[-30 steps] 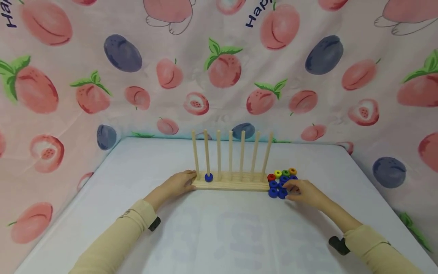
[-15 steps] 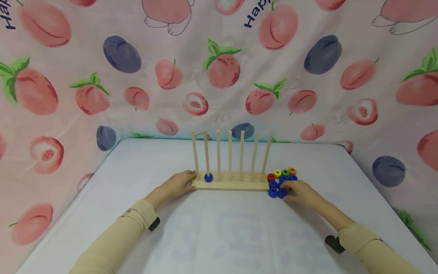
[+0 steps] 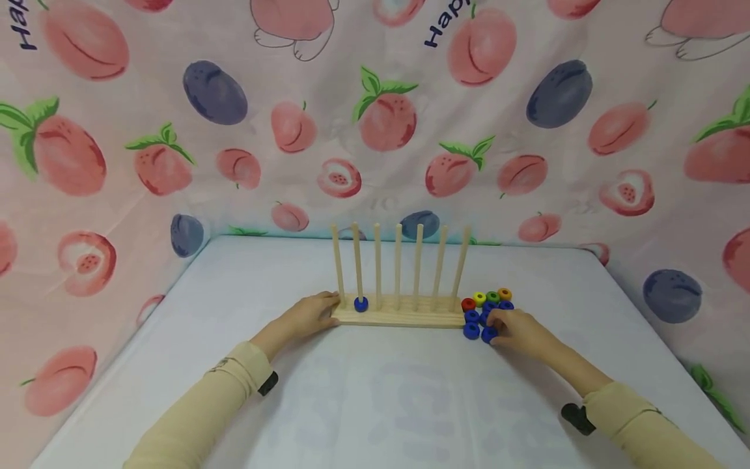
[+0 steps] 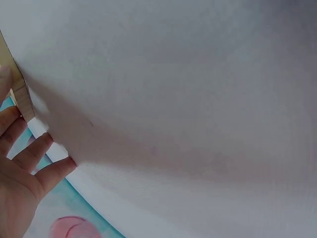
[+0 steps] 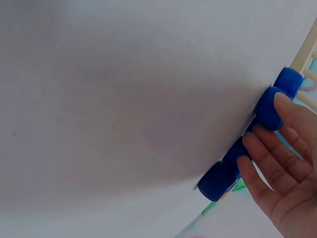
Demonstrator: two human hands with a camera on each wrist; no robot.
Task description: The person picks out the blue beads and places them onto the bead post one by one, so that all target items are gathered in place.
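Observation:
A wooden peg rack [image 3: 404, 318] with a row of upright dowels stands mid-table; one blue bead [image 3: 361, 304] sits at the foot of its second dowel from the left. My left hand [image 3: 308, 315] grips the rack's left end, thumb at the front; in the left wrist view the other fingers [image 4: 32, 153] spread beside the corner. Off the rack's right end, my right hand [image 3: 518, 331] pinches the nearest right blue bead [image 3: 489, 335] of a cluster. The right wrist view has the thumb on this blue bead [image 5: 268, 110], its far side hidden by the hand.
Around the right hand lie more blue beads [image 3: 471, 331], with a red bead [image 3: 468, 304], a yellow bead [image 3: 480, 299], a green bead [image 3: 493, 296] and an orange bead [image 3: 504, 294] behind. A fruit-print cloth [image 3: 387, 182] hangs behind the white table [image 3: 375, 384].
My right hand has closed in on the front right blue bead, which has shifted slightly away from its neighbour. The left hand keeps its place on the rack.

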